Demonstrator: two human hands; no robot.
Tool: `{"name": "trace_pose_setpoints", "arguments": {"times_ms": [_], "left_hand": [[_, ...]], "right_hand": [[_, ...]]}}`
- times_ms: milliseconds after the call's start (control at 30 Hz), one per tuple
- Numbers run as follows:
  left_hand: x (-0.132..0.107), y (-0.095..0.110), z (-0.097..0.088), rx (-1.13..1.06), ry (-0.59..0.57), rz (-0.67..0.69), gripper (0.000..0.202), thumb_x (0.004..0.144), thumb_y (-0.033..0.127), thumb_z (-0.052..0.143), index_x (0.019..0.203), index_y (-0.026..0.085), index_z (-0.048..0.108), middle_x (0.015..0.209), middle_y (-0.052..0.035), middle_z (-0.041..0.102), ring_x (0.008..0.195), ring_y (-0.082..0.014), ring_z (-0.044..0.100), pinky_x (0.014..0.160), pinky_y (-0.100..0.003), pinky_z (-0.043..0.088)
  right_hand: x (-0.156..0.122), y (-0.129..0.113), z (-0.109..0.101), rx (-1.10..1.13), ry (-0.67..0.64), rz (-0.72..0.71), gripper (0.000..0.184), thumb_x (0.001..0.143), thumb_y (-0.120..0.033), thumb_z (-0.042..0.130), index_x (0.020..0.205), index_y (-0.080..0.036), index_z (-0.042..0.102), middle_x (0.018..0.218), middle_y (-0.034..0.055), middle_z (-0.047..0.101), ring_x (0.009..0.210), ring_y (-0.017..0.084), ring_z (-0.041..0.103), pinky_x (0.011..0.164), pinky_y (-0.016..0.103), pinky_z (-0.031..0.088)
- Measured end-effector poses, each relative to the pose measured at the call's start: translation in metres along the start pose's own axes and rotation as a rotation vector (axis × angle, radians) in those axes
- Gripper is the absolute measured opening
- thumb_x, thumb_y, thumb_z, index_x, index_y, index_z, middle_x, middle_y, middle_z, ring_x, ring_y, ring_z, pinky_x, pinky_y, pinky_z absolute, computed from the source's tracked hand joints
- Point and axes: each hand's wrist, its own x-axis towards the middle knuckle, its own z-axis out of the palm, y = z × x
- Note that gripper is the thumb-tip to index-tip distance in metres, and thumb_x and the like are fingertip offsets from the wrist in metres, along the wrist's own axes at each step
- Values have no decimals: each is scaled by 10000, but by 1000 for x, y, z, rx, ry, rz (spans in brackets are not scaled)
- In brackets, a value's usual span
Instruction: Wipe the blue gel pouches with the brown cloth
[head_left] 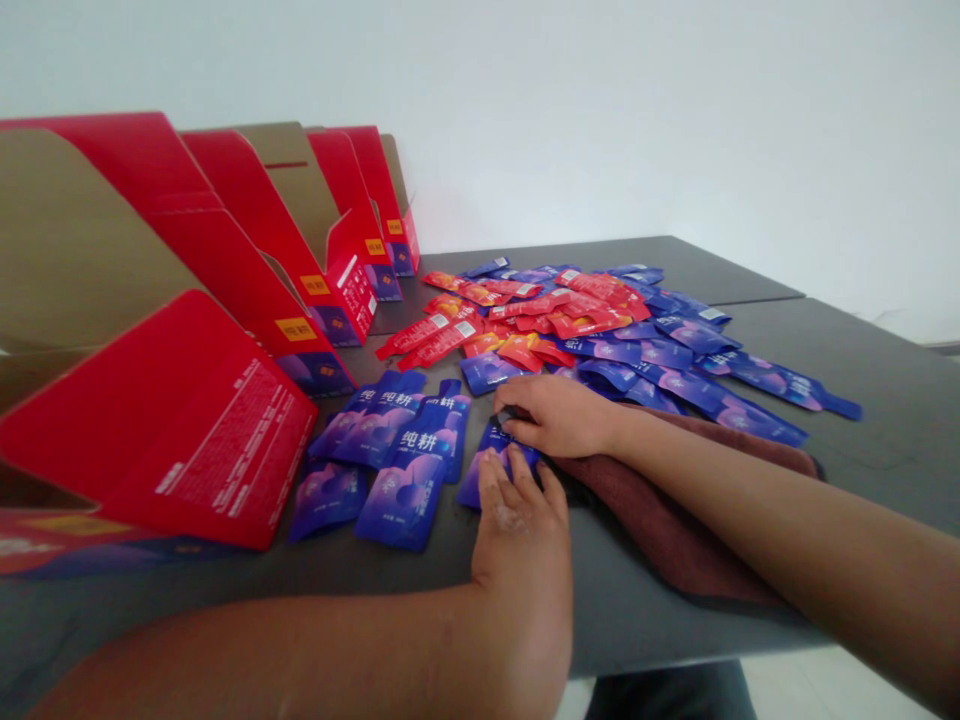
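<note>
My left hand [521,510] lies over a blue-purple sachet [474,487] on the table, its fingers stretched out and pressing on the sachet's lower part. At the same sachet's top end, my right hand [559,412] is closed, thumb and fingers curled round something dark [510,414] that is too hidden to name. To the left lies a small group of blue-purple sachets [409,480], overlapping, printed side up. A brown cloth [675,510] with a dark edge is spread under my right forearm.
Behind my hands spreads a loose heap of red sachets [585,305] and blue sachets [735,405]. Several red cardboard boxes with raised flaps line the left side, the nearest box flap [225,440] close to the small group. The grey table [757,290] meets a white wall.
</note>
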Motion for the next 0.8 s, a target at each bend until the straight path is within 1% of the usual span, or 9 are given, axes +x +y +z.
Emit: {"name": "trace_pose_setpoints", "arguments": {"times_ms": [100, 200, 367, 500, 600, 633, 800], "left_hand": [[0, 0, 1, 7, 2, -3, 498, 897, 105, 410, 1392, 142, 450, 1393, -216, 495, 1226, -341, 517, 1061, -495, 414], [-2, 0, 1, 4, 2, 3, 494, 901, 129, 424, 1394, 129, 445, 1391, -232, 488, 1227, -347, 516, 1058, -484, 419], [-1, 0, 1, 14, 10, -2, 498, 891, 119, 435, 1387, 159, 458, 1388, -196, 512, 1221, -334, 531, 1045, -503, 435], [0, 0, 1, 12, 6, 6, 493, 899, 127, 426, 1391, 142, 452, 1386, -224, 500, 1225, -340, 524, 1054, -490, 425], [-1, 0, 1, 10, -8, 6, 498, 900, 112, 406, 1395, 144, 446, 1394, -214, 496, 1233, -341, 514, 1056, -503, 420], [-1, 0, 0, 9, -8, 16, 497, 900, 116, 411, 1396, 136, 443, 1392, -223, 493, 1234, -343, 512, 1059, -498, 417], [-2, 1, 2, -11, 13, -8, 499, 896, 126, 438, 1395, 137, 443, 1388, -225, 498, 1227, -337, 523, 1058, -494, 421]], "right_hand": [[0, -1, -1, 9, -5, -22, 176, 845, -204, 521, 983, -149, 615, 966, 80, 658, 877, 189, 590, 771, 287, 421], [1, -2, 0, 9, 2, -30, 172, 846, -199, 518, 978, -147, 615, 969, 83, 657, 880, 190, 588, 774, 290, 420], [2, -2, 0, 5, 4, -22, 164, 851, -200, 514, 969, -152, 616, 959, 82, 658, 872, 189, 584, 768, 288, 414], [1, -2, 0, -1, 2, -19, 159, 851, -202, 514, 963, -153, 615, 957, 78, 658, 859, 186, 581, 754, 281, 411], [1, -2, -1, -9, 0, -16, 156, 853, -209, 514, 957, -153, 615, 947, 74, 657, 856, 185, 582, 752, 277, 412], [1, -2, -1, -9, -1, -16, 157, 854, -209, 513, 958, -153, 616, 946, 75, 657, 860, 187, 584, 756, 279, 413], [1, -3, -1, -9, -6, -14, 165, 855, -210, 507, 968, -156, 616, 962, 81, 661, 880, 192, 593, 771, 285, 421]]}}
